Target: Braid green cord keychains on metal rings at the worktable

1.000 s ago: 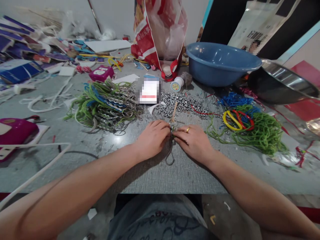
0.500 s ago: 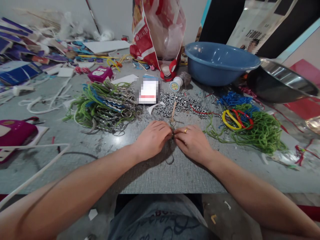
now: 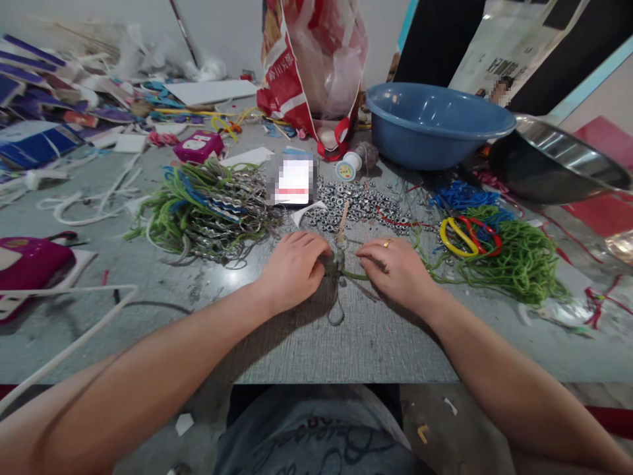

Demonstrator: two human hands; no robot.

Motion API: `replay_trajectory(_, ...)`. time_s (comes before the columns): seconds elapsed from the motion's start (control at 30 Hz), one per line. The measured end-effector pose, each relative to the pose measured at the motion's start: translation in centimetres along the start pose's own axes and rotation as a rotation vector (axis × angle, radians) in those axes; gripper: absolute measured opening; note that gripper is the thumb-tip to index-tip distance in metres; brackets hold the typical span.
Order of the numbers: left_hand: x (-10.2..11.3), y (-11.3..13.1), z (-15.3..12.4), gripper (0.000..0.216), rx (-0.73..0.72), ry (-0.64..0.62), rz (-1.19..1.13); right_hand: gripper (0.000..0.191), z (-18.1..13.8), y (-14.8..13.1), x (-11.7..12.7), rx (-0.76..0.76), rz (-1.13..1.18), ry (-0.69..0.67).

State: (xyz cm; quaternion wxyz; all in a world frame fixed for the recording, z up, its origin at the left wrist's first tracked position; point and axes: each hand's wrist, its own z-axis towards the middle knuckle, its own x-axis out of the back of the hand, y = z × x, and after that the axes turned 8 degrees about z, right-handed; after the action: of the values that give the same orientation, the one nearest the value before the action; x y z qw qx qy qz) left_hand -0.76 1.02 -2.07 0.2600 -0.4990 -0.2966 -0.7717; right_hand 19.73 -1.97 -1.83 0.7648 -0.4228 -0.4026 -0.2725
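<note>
My left hand (image 3: 293, 269) pinches a small metal piece with a wire loop (image 3: 336, 310) hanging toward me on the grey table (image 3: 346, 343). My right hand (image 3: 398, 270), wearing a gold ring, pulls a green cord (image 3: 352, 274) taut out of that piece to the right. Just beyond the hands lies a heap of small metal nuts (image 3: 359, 201) with a thin wooden stick (image 3: 342, 221) on it. A pile of loose green cords (image 3: 519, 264) lies to the right of my right hand.
A bundle of finished green and blue cords with metal chains (image 3: 212, 204) lies at left. A blue basin (image 3: 435, 122), a steel bowl (image 3: 558, 165), a red-white bag (image 3: 311, 66) and a thread spool (image 3: 347, 167) stand at the back. Pink cases and paper clutter fill the left side.
My right hand has moved right, away from the left hand, drawing a green cord out between them. My left hand stayed in place.
</note>
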Motion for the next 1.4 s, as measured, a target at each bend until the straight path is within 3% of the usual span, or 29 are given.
replay_trajectory(0.17,0.1,-0.4,0.1,0.025,0.028,0.037,-0.015,0.02,0.1,0.5,1.5,-0.025,-0.053,-0.031)
replay_trajectory(0.4,0.7,-0.1,0.0,0.018,0.022,0.178,0.004,0.017,-0.2,1.6,3.9,-0.014,-0.186,-0.418)
replay_trajectory(0.53,0.6,0.3,-0.2,0.015,-0.029,0.207,0.021,0.009,-0.5,1.7,3.8,-0.155,-0.264,-0.495)
replay_trajectory(0.67,0.5,0.4,-0.3,0.015,-0.07,0.233,0.017,0.014,-0.4,1.4,3.6,-0.282,-0.094,-0.445)
replay_trajectory(0.87,0.7,0.8,-0.3,0.02,-0.113,0.229,-0.02,0.01,0.5,0.5,2.9,-0.628,0.772,-0.253)
replay_trajectory(1.03,0.5,1.3,-0.4,0.03,-0.147,0.132,-0.053,0.016,0.7,0.0,1.8,-0.743,1.219,-0.129)
replay_trajectory(1.23,-0.2,1.5,-0.4,0.034,-0.181,0.089,-0.006,0.022,0.7,-0.3,1.3,-0.759,1.392,-0.112)
replay_trajectory(1.33,-0.5,1.4,-0.4,0.026,-0.198,0.1,0.008,0.021,0.7,-0.3,1.0,-0.754,1.373,-0.129)
replay_trajectory(1.4,-0.7,1.3,-0.3,0.028,-0.204,0.104,0.008,0.018,0.6,-0.4,0.8,-0.718,1.281,-0.053)
